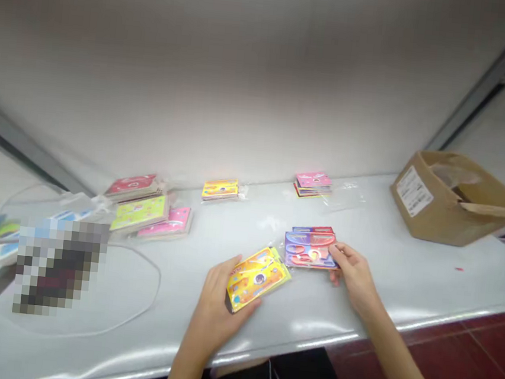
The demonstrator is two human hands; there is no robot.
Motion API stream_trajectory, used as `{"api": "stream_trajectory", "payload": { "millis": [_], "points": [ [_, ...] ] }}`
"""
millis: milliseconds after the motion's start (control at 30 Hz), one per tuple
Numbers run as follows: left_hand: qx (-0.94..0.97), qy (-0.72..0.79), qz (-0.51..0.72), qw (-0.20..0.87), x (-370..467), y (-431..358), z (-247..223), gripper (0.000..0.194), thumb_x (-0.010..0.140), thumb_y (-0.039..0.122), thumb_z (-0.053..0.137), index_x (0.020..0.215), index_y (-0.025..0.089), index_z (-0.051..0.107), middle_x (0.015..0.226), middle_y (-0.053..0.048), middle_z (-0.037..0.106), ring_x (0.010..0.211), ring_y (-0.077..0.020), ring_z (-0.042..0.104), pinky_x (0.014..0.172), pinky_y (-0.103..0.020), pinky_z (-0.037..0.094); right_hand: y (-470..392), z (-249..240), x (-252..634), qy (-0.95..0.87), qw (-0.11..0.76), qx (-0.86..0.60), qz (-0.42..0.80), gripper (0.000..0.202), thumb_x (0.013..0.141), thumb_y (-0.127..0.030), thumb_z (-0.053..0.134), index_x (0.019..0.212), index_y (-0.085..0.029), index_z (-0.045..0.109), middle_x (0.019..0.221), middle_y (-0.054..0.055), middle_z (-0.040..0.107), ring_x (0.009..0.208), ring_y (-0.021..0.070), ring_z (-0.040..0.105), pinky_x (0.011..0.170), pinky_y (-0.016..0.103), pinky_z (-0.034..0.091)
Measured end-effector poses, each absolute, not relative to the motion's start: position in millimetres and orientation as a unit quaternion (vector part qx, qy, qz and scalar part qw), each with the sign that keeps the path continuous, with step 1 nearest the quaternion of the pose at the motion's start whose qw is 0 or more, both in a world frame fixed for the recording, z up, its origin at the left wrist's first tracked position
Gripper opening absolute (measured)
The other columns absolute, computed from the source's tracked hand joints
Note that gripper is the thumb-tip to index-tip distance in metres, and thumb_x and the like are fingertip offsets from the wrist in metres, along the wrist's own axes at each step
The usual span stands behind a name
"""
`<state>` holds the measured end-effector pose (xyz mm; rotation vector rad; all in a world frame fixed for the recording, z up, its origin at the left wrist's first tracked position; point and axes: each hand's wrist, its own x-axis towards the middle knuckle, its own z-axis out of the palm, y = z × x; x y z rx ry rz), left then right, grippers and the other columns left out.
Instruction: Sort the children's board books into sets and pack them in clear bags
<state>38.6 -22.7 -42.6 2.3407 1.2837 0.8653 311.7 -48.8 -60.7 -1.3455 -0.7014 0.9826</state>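
Observation:
My left hand point(218, 308) is closed around a small stack of yellow printed cards point(256, 278), held tilted just above the grey table. To its right, my right hand point(354, 274) pinches the right edge of a purple and red card stack point(309, 251), thumb on top and fingers underneath. The two stacks are close together, and a clear plastic edge shows around them. Whether the purple stack rests on the table I cannot tell.
Along the back lie a yellow card stack point(220, 190) and a pink-topped stack point(313, 180) beside clear plastic. Several wrapped stacks, one lime green point(140, 213), sit at the left. A white cable point(156, 290) loops across the table point(167, 330). An open cardboard box point(446, 214) stands at the right.

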Motion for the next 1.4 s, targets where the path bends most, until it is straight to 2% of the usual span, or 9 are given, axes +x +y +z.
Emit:
{"api": "stream_trajectory", "payload": {
  "millis": [167,300,533,667,867,1233,1400],
  "points": [
    [0.825,0.450,0.288,0.182,38.3,-23.2,-41.3,0.064,0.077,0.036,0.064,0.132,0.025,0.032,0.124,-0.011,0.051,0.115,-0.0272,0.050,0.095,-0.048,0.044,-51.2,-54.2,313.0,-0.291,0.623,-0.561,0.461,0.029,0.071,-0.044,0.067,0.066,-0.018,0.056,0.049,-0.004,0.047,0.038,0.0070,0.038,0.035,0.020,0.029],
    [0.827,0.444,0.291,0.184,38.1,-23.8,-40.7,0.066,0.076,0.038,0.064,0.132,0.025,0.030,0.125,-0.011,0.050,0.115,-0.0279,0.049,0.095,-0.050,0.044,-50.2,-52.8,312.9,-0.280,0.632,-0.552,0.466,0.027,0.070,-0.042,0.068,0.065,-0.018,0.058,0.055,-0.002,0.049,0.041,0.0068,0.035,0.035,0.021,0.026],
    [0.828,0.444,0.282,0.196,37.8,-24.9,-39.7,0.065,0.078,0.037,0.063,0.132,0.025,0.030,0.126,-0.012,0.048,0.117,-0.0268,0.048,0.096,-0.048,0.043,-50.8,-54.2,314.1,-0.311,0.573,-0.561,0.510,0.029,0.068,-0.044,0.069,0.062,-0.017,0.059,0.055,-0.002,0.050,0.044,0.0076,0.040,0.037,0.019,0.032],
    [0.831,0.442,0.283,0.188,37.6,-24.2,-40.8,0.066,0.076,0.038,0.064,0.132,0.025,0.030,0.127,-0.011,0.049,0.116,-0.0274,0.049,0.095,-0.049,0.044,-50.6,-52.0,313.8,-0.307,0.568,-0.569,0.510,0.029,0.066,-0.044,0.070,0.062,-0.017,0.061,0.056,-0.001,0.053,0.045,0.0081,0.042,0.036,0.019,0.033],
    [0.826,0.455,0.292,0.161,38.1,-22.7,-43.3,0.064,0.077,0.037,0.063,0.132,0.023,0.032,0.126,-0.011,0.050,0.115,-0.0271,0.049,0.095,-0.049,0.044,-47.4,-56.1,313.3,-0.296,0.581,-0.596,0.469,0.031,0.066,-0.046,0.068,0.061,-0.017,0.058,0.050,-0.003,0.049,0.039,0.0068,0.037,0.033,0.020,0.028],
    [0.829,0.438,0.301,0.173,39.2,-25.0,-38.0,0.064,0.075,0.037,0.064,0.131,0.025,0.035,0.123,-0.010,0.053,0.113,-0.0272,0.052,0.093,-0.047,0.046,-50.7,-43.1,318.7,-0.387,0.500,-0.571,0.524,0.036,0.071,-0.046,0.064,0.050,-0.019,0.053,0.040,-0.003,0.046,0.038,0.0089,0.041,0.041,0.022,0.030],
    [0.829,0.446,0.290,0.171,38.6,-23.8,-41.6,0.066,0.075,0.039,0.064,0.132,0.023,0.033,0.124,-0.011,0.051,0.114,-0.0267,0.050,0.095,-0.048,0.045,-46.6,-47.6,325.0,-0.364,0.519,-0.570,0.523,0.036,0.071,-0.040,0.065,0.046,-0.019,0.048,0.039,-0.004,0.042,0.037,0.0077,0.035,0.037,0.022,0.025]
  ]
}}
